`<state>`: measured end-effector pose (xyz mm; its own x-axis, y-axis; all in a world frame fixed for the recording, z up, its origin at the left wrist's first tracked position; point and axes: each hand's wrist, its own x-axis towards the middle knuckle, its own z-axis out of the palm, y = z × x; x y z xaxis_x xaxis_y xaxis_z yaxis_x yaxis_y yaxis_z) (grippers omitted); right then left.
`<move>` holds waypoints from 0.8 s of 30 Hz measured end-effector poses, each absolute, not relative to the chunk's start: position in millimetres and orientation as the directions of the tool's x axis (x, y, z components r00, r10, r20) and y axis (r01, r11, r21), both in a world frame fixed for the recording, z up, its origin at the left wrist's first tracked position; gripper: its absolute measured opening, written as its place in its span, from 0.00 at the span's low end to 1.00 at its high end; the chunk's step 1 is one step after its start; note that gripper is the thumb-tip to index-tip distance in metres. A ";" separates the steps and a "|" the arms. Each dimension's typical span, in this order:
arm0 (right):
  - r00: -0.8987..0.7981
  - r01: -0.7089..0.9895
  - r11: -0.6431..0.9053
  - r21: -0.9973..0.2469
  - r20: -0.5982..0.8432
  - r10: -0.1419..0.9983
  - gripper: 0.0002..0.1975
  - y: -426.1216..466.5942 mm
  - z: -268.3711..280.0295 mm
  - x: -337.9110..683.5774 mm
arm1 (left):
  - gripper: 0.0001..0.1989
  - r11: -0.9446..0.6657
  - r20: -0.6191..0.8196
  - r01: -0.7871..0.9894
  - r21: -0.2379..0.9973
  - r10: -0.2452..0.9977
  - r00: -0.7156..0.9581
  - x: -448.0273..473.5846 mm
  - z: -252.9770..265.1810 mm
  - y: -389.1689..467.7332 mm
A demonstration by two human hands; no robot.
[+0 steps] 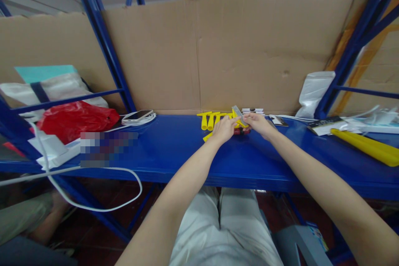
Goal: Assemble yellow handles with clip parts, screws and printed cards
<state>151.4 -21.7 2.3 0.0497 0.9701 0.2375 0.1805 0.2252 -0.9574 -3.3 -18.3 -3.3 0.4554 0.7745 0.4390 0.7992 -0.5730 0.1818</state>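
Both my hands work close together near the back of the blue shelf. My left hand has its fingers closed at a yellow plastic piece. With my right hand I pinch a flat grey strip that lies against that piece and slants up to the left. The fingers partly hide where the two meet. Just left of my hands stand several yellow T-shaped plastic pieces, side by side. Under my fingers a dark red object shows in part; its kind is unclear.
A phone rests on a coiled white cable at left, near a red plastic bag. To the right are a long yellow object and a white pouch. Cardboard closes off the back; another person's leg shows lower left.
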 end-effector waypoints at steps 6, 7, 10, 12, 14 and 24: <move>0.032 0.230 0.173 -0.958 0.185 0.982 0.05 -25.1 5.0 151.3 | 0.21 -0.561 0.463 0.802 0.205 0.778 0.425 -4.0 -6.0 -13.6; 0.027 0.238 0.172 -0.956 0.183 0.983 0.05 -25.2 5.0 151.3 | 0.21 -0.556 0.462 0.805 0.207 0.781 0.420 -4.4 -6.0 -13.2; 0.018 0.249 0.173 -0.953 0.183 0.983 0.04 -25.1 4.6 151.4 | 0.21 -0.546 0.453 0.812 0.204 0.789 0.416 -5.1 -5.5 -13.1; 0.023 0.248 0.169 -0.954 0.180 0.983 0.04 -25.4 4.5 151.4 | 0.20 -0.548 0.455 0.811 0.204 0.787 0.418 -5.2 -5.2 -13.5; 0.034 0.248 0.159 -0.956 0.172 0.984 0.05 -26.1 4.6 151.2 | 0.20 -0.555 0.463 0.806 0.205 0.781 0.420 -5.2 -5.1 -14.0; -0.006 0.253 0.099 -0.962 0.101 0.995 0.10 -30.5 11.3 149.3 | 0.21 -0.582 0.458 0.788 0.198 0.766 0.450 -4.6 -6.0 -13.9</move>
<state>149.3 -30.5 11.3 -0.0056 0.9949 0.1011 0.2534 0.0992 -0.9623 -4.6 -13.9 -6.0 0.4503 0.7662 0.4584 0.7885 -0.5821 0.1985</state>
